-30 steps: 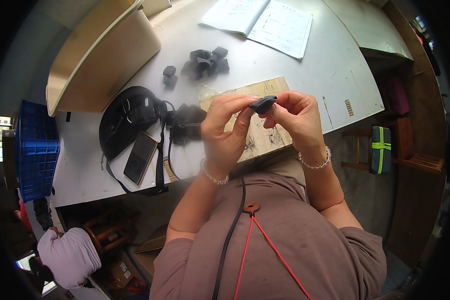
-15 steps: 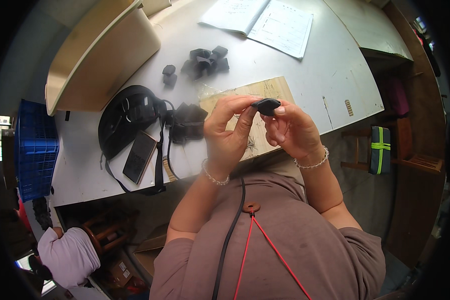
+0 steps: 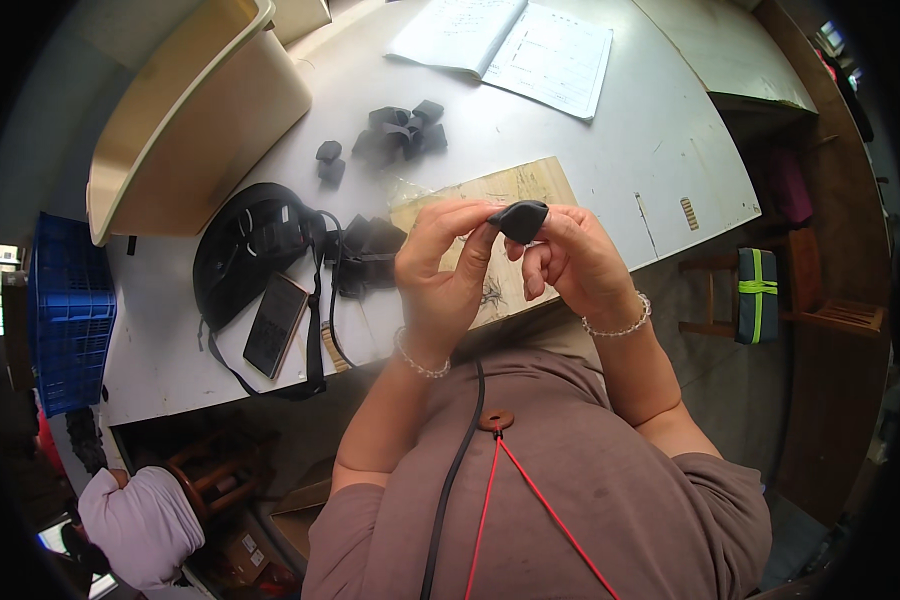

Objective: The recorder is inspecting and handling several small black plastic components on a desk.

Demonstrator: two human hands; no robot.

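A small black piece (image 3: pixel 521 220) with angular, smooth faces is held up between my two hands; its exact kind I cannot make out. My left hand (image 3: pixel 444 270) pinches its left end between thumb and fingers. From the other side, my right hand (image 3: pixel 582 258) grips the right end with thumb and forefinger, the other fingers curled below. Under the hands lies a worn wooden board (image 3: pixel 545 185). Beyond it, a loose pile of similar black pieces (image 3: pixel 400 132) rests on the white table, with a couple more black pieces (image 3: pixel 330 163) to its left.
Black stacked pieces (image 3: pixel 370 255) sit left of my hands. Beside them are a black bag (image 3: pixel 225 255) with a strap and a phone (image 3: pixel 276 325). A beige bin (image 3: pixel 205 130) stands far left, an open notebook (image 3: pixel 550 60) at the back. A person (image 3: pixel 140 525) is at lower left.
The black piece has turned in my fingers and now shows a broader face. My right fingers have shifted around its end. The whole view has moved slightly.
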